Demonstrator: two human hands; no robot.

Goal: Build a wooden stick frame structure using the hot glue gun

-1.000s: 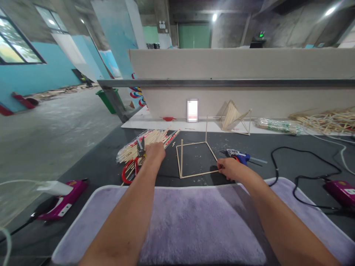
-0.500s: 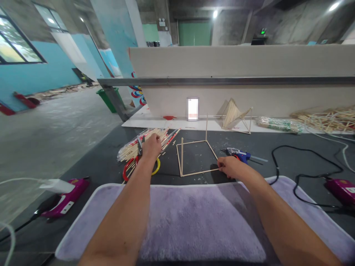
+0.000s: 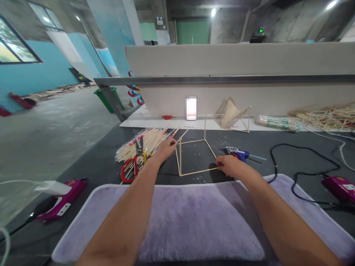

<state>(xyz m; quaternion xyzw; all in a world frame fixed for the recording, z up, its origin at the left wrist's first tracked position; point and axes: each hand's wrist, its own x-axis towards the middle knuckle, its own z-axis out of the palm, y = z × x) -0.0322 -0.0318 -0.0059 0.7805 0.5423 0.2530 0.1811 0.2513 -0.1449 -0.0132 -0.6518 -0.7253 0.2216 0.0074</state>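
Frame: 1, on the table between your hands; 4 base sides and 2 uprights counted. Your right hand pinches it at the near right corner; your fingers hide that joint. Your left hand, just beside the frame's far left corner, pinches 1 stick; its near end is covered by your fingers, and contact with the frame cannot be told.

Left of frame: 1 scissors, yellow handle partly behind your forearm; 1 pile, too overlapped to count. Right of frame: 1 glue gun, partly behind your right hand. Beyond frame: 1 phone, screen pixelated, unreadable; 1 model, its sticks too fine to count. Far right of frame: 1 bundle; 1 heap, cut off by the view's edge.
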